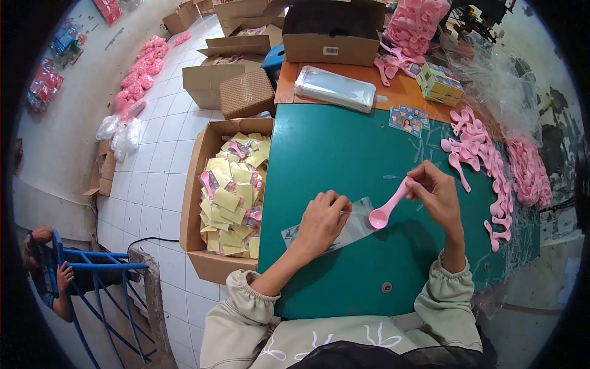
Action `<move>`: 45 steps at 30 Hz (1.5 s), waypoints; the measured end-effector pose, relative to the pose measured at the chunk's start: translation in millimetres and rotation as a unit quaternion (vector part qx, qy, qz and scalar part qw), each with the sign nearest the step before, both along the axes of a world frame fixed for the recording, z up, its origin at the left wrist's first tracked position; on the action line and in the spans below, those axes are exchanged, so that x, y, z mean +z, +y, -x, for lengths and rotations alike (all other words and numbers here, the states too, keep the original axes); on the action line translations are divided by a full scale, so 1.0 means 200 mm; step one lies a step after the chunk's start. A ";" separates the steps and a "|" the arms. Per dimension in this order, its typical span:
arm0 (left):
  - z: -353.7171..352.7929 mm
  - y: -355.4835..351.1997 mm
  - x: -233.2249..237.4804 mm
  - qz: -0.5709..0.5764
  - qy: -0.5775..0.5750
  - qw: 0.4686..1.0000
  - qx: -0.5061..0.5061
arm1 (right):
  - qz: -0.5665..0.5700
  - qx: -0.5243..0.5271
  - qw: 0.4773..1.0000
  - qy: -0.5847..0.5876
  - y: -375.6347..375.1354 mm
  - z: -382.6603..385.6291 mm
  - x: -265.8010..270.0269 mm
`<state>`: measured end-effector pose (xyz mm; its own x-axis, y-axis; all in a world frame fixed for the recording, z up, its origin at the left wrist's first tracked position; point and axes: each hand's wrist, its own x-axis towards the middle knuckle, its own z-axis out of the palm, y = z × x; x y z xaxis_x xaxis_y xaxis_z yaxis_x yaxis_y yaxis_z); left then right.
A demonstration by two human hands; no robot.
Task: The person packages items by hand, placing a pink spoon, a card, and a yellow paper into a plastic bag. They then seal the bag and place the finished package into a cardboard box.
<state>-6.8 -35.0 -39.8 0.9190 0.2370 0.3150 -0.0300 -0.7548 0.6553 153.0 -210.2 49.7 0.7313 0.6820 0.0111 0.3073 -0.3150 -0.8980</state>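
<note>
A pink scoop spoon (388, 206) is pinched by the end of its handle in my right hand (437, 195). Its round bowl lies over the mouth of a clear plastic bag (356, 232). Curled over that flat bag, my left hand (322, 224) presses it to the green table (344, 154) and grips it with the fingers. The fingertips are partly hidden behind the knuckles. Loose pink spoons (473, 144) lie in a heap to the right of my right hand.
Left of the table stands a carton (192, 212) full of bagged spoons with yellow cards. At the back are a stack of clear bags (335, 88), printed cards (409, 120) and yellow boxes (439, 85). A person's hand (64, 277) holds a blue metal frame (98, 265) at lower left.
</note>
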 end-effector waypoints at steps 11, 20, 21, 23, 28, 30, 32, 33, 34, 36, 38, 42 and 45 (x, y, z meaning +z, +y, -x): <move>0.00 0.08 0.08 0.432 0.083 0.897 -0.040 | 0.019 -0.053 0.995 -0.077 0.01 -0.01 -0.02; 0.00 0.10 0.08 0.387 0.159 0.903 -0.099 | -0.040 -0.056 0.985 -0.160 0.08 0.05 -0.09; 0.00 0.11 0.06 0.416 0.155 0.890 -0.108 | -0.021 -0.042 0.981 -0.189 0.09 0.05 -0.10; 0.01 0.12 0.05 0.458 0.151 0.869 -0.106 | -0.034 -0.057 0.983 -0.172 0.08 0.04 -0.09; 0.00 0.13 0.06 0.541 0.153 0.823 -0.075 | -0.176 -0.094 0.980 -0.005 0.06 0.03 -0.05; 0.00 0.12 0.05 0.567 0.134 0.810 -0.068 | -0.200 -0.102 0.974 0.001 0.07 0.05 -0.03; -0.01 0.11 0.06 0.587 0.131 0.797 -0.058 | -0.188 -0.107 0.976 -0.021 0.07 0.07 -0.01; -0.01 0.11 0.08 0.595 0.137 0.790 -0.051 | -0.182 -0.109 0.977 -0.031 0.08 0.08 -0.01; -0.01 0.11 0.09 0.602 0.143 0.784 -0.045 | -0.179 -0.105 0.978 -0.035 0.08 0.09 -0.01; -0.01 0.10 0.09 0.613 0.151 0.774 -0.052 | -0.174 -0.097 0.979 -0.042 0.08 0.10 -0.02; -0.01 0.09 0.09 0.613 0.156 0.772 -0.056 | -0.166 -0.091 0.981 -0.039 0.08 0.11 -0.03; -0.01 0.08 0.12 0.571 0.141 0.804 -0.084 | -0.143 -0.047 0.988 -0.023 0.10 0.15 -0.03; -0.01 0.06 0.15 0.535 0.112 0.833 -0.088 | -0.131 -0.014 0.991 0.002 0.10 0.15 -0.03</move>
<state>-5.7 -23.5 -10.6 0.9764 0.1272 -0.1745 0.1358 0.2668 0.9541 122.0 -189.7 43.3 0.7496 0.6363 0.1822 0.2985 -0.0794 -0.9511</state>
